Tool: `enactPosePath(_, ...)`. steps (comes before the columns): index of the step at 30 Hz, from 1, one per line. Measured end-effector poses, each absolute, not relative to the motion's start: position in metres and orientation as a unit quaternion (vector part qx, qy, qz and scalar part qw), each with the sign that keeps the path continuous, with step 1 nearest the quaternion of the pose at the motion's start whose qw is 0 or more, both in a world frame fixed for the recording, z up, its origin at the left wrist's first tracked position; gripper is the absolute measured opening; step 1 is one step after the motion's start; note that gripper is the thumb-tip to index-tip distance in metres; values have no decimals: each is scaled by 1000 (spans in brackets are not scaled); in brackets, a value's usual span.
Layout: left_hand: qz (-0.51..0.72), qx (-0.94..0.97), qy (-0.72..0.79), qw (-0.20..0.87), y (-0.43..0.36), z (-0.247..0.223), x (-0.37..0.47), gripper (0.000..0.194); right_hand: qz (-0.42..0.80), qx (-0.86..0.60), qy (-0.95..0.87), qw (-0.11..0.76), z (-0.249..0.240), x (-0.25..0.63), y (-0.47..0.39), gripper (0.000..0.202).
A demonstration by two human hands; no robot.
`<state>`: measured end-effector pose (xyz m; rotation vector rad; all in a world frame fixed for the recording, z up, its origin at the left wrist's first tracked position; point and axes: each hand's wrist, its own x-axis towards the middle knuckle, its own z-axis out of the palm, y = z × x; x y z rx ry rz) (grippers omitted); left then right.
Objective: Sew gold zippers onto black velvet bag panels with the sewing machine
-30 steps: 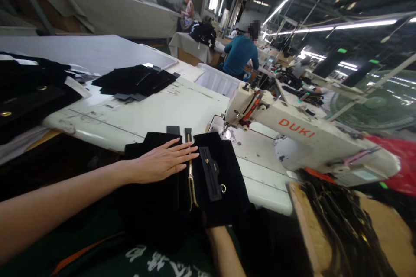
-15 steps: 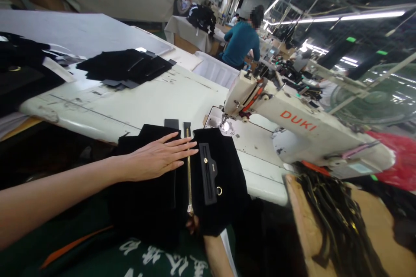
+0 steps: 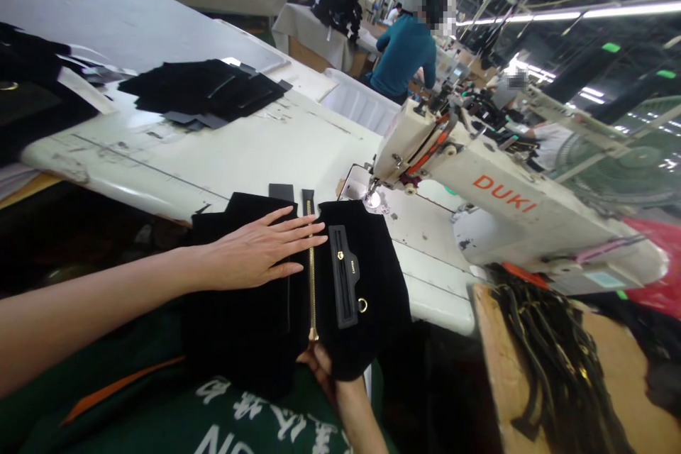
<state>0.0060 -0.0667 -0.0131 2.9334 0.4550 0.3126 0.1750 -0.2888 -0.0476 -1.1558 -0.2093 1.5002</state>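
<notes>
My left hand (image 3: 266, 248) lies flat, fingers spread, on the black fabric (image 3: 239, 312) and reaches across a gold-toothed zipper (image 3: 312, 284). At the zipper's lower end, my right hand (image 3: 320, 362) pinches the end by the gold slider, partly under the cloth. Right of the zipper lies a black fabric piece (image 3: 380, 255) with a dark zipped patch (image 3: 343, 280) and a gold ring (image 3: 362, 305). A small dark strip (image 3: 281, 191) pokes out above the left piece. The fabric hangs over the table's front edge.
A white sewing machine (image 3: 479, 184) stands just right of the fabric. Black cut pieces (image 3: 202, 92) are stacked on the white table (image 3: 202, 163). Zippers (image 3: 553, 347) lie on cardboard (image 3: 611, 347) at lower right. A person in teal (image 3: 404, 57) sits beyond.
My right hand has come further into view at the zipper's lower end. My left hand rests almost as before. The view has shifted slightly, moving the sewing machine right in the picture.
</notes>
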Motion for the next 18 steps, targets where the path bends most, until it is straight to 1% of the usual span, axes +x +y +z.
enactPosePath(5,115,977,151,92,-67,-14,6,62,614,-543,-158,551,-41,179,-293,54)
enactPosePath(11,119,974,153,121,-66,-12,6,61,589,-627,-260,438,-45,182,-285,64)
enactPosePath(13,118,973,150,133,-65,-10,6,60,583,-634,-281,423,-47,184,-280,62)
enactPosePath(18,191,960,147,145,-68,-3,6,50,549,-658,-297,422,-38,192,-276,43)
